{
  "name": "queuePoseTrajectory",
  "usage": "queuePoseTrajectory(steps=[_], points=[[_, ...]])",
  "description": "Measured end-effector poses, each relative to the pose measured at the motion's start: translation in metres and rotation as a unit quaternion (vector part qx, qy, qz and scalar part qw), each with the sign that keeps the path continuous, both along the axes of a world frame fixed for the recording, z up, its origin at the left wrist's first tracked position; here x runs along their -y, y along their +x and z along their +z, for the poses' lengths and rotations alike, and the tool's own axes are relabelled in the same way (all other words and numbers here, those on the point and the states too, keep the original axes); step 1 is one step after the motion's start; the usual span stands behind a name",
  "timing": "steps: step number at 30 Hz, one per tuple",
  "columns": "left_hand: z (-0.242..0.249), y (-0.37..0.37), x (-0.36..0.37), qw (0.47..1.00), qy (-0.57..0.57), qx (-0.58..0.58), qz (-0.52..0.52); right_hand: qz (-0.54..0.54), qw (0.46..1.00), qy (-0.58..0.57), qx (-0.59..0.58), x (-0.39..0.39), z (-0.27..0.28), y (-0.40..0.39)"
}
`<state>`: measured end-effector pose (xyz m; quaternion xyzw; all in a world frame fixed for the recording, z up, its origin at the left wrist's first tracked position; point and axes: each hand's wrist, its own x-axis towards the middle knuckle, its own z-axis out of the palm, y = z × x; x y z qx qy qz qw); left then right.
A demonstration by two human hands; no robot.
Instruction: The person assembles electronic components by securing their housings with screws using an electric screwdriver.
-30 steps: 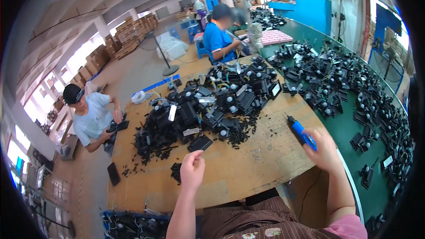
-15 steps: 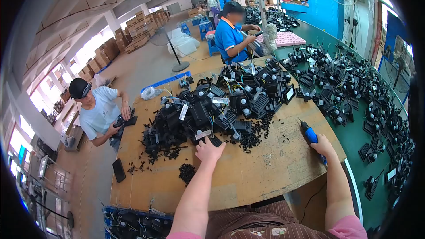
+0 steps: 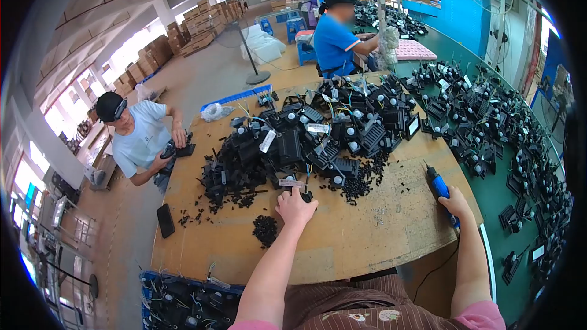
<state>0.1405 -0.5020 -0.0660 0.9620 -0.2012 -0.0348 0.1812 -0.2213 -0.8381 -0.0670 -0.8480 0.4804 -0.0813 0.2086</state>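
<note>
At the near edge of a big heap of black sensor floodlights (image 3: 287, 146), my left hand (image 3: 296, 209) has its fingers closed on one floodlight (image 3: 307, 196), which is mostly hidden under the hand. A pale label (image 3: 292, 184) shows just beyond my fingertips. My right hand (image 3: 457, 203) is wrapped round a blue electric screwdriver (image 3: 438, 184) at the table's right side. The screwdriver's bit points away from me and leftward, apart from the floodlights.
Small black parts (image 3: 265, 230) lie in a pile left of my left forearm, with more by the heap. A phone (image 3: 165, 220) rests on the wooden table (image 3: 342, 244). Right is a green bench (image 3: 489, 220) of floodlights; lower left, a blue crate (image 3: 147, 305). Two co-workers stand beyond the table.
My view has shifted a little. My left hand has drawn the floodlight slightly toward me. My right hand still grips the screwdriver. The co-worker in blue has turned, hands now partly hidden.
</note>
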Motion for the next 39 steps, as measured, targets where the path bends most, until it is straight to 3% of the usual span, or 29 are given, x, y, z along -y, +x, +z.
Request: queuePoseTrajectory(steps=[6,12,16,20,23,25,27,29,31,32,33,34,39], points=[[-0.005,-0.051,-0.018,0.980,0.006,0.017,-0.199,0.021,0.999,0.035,0.017,0.011,-0.004,-0.005],[0.007,-0.073,-0.031,0.888,-0.019,0.034,-0.459,0.044,0.996,0.076,0.017,0.011,0.009,-0.013],[0.012,-0.067,-0.030,0.864,0.060,-0.003,-0.500,0.059,0.997,0.048,-0.017,0.007,0.010,-0.021],[0.018,-0.069,-0.028,0.873,0.027,-0.021,-0.486,0.021,0.998,0.054,-0.023,0.004,-0.002,-0.023],[0.020,-0.070,-0.028,0.877,0.011,0.012,-0.480,-0.002,0.981,0.170,0.097,-0.005,-0.007,-0.030],[0.027,-0.059,-0.032,0.899,-0.062,0.005,-0.434,-0.026,0.929,0.304,0.208,-0.023,-0.003,-0.034],[0.035,-0.039,-0.032,0.912,-0.172,-0.028,-0.372,-0.072,0.827,0.453,0.324,-0.036,-0.004,-0.037],[0.029,-0.003,-0.029,0.952,-0.247,0.028,-0.180,-0.081,0.806,0.464,0.358,-0.035,-0.020,-0.043],[0.007,0.050,-0.020,0.930,-0.355,0.091,0.027,-0.084,0.794,0.462,0.386,-0.038,-0.019,-0.043],[-0.016,0.085,-0.018,0.928,-0.348,0.095,0.090,-0.083,0.792,0.463,0.390,-0.036,-0.022,-0.043],[-0.064,0.136,-0.011,0.898,-0.416,0.014,0.145,-0.082,0.789,0.462,0.396,-0.034,-0.027,-0.044],[-0.023,0.127,-0.016,0.868,-0.428,-0.195,0.160,-0.083,0.787,0.461,0.402,-0.033,-0.030,-0.046],[-0.036,0.155,-0.008,0.821,-0.450,-0.266,0.230,-0.091,0.769,0.458,0.437,-0.036,-0.037,-0.046]])
